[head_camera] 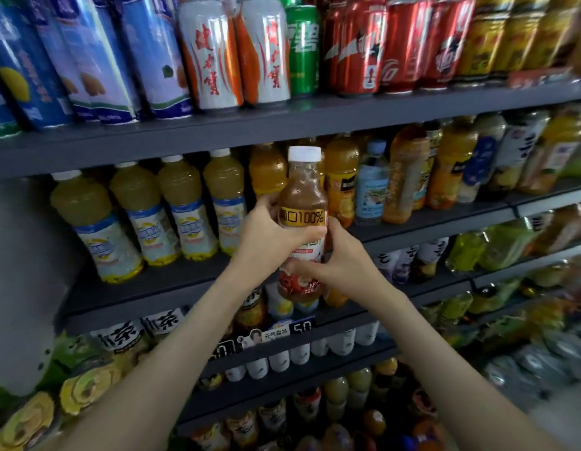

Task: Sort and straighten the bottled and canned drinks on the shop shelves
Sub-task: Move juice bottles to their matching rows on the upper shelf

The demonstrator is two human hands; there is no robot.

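A brown juice bottle (303,193) with a white cap and a yellow "100%" label band stands upright in mid-air in front of the second shelf. My left hand (269,232) grips its left side at the label. My right hand (338,255) wraps its lower right side, fingers curled across the red fruit label. Behind it, on the second shelf (429,222), stand orange juice bottles (341,183) and a row of pale yellow lemon drink bottles (185,206).
The top shelf (282,122) carries blue cans (87,60), white-and-orange cans (237,50), a green can (302,47), red cola cans (390,43) and yellow cans (510,37). Lower shelves hold tea bottles, white bottles and price tags (302,327). A grey post (25,271) stands left.
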